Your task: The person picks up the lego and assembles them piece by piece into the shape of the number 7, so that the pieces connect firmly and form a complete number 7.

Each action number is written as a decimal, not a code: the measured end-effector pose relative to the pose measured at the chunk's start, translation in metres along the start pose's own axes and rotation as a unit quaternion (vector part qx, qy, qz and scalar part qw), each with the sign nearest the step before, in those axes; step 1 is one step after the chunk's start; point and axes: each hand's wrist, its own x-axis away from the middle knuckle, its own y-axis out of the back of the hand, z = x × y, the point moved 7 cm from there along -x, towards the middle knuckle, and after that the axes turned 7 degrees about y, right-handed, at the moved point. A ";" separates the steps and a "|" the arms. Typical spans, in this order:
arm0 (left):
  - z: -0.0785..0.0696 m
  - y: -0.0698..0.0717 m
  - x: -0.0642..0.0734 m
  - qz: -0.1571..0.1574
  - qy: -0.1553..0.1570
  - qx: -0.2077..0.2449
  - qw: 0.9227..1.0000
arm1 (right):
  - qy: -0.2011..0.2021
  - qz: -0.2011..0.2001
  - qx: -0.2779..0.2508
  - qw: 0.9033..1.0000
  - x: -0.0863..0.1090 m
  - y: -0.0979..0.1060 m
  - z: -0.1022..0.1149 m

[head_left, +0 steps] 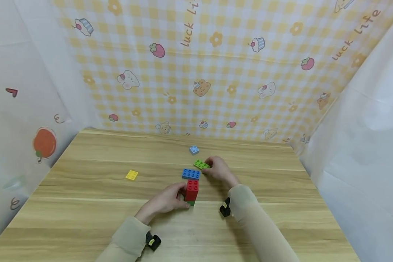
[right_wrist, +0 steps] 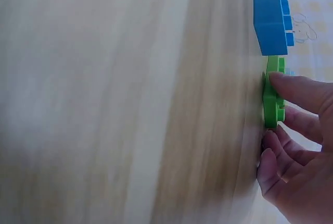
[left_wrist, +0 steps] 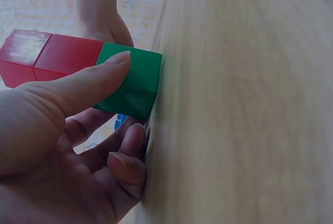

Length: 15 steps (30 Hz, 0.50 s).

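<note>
My left hand (head_left: 167, 199) grips a small upright stack of bricks, two red bricks (head_left: 192, 190) on top of a green brick (head_left: 190, 203). In the left wrist view the thumb presses the side of the green brick (left_wrist: 136, 81), which stands at the tabletop. Farther back, my right hand (head_left: 218, 169) pinches a thin lime-green brick (head_left: 200, 164) at its right end. The right wrist view has the thumb on one side of the lime-green brick (right_wrist: 271, 104), with fingers around its end. A blue brick (head_left: 191, 174) lies between the hands, just behind the stack.
A small light-blue brick (head_left: 194, 150) lies toward the back of the wooden table (head_left: 85, 218). Off to the left is a flat yellow brick (head_left: 132, 175). A checked cloth (head_left: 183, 72) hangs along the table's back edge, with white sheets at both sides.
</note>
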 end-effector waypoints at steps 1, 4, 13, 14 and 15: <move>0.001 0.000 -0.001 0.000 0.001 -0.001 1.000 | 0.001 -0.001 0.001 1.000 0.000 0.001 0.000; 0.001 -0.001 -0.002 0.000 0.005 0.000 1.000 | 0.004 -0.001 0.003 1.000 0.000 0.003 0.001; 0.000 -0.001 0.000 0.001 0.009 0.006 1.000 | 0.025 0.024 0.028 0.999 0.000 -0.001 0.003; 0.000 -0.001 0.000 0.001 0.009 0.006 1.000 | 0.028 0.028 0.035 0.999 0.000 -0.001 0.004; 0.000 -0.001 0.001 0.000 0.006 0.006 1.000 | 0.029 0.032 0.043 0.998 0.000 -0.002 0.005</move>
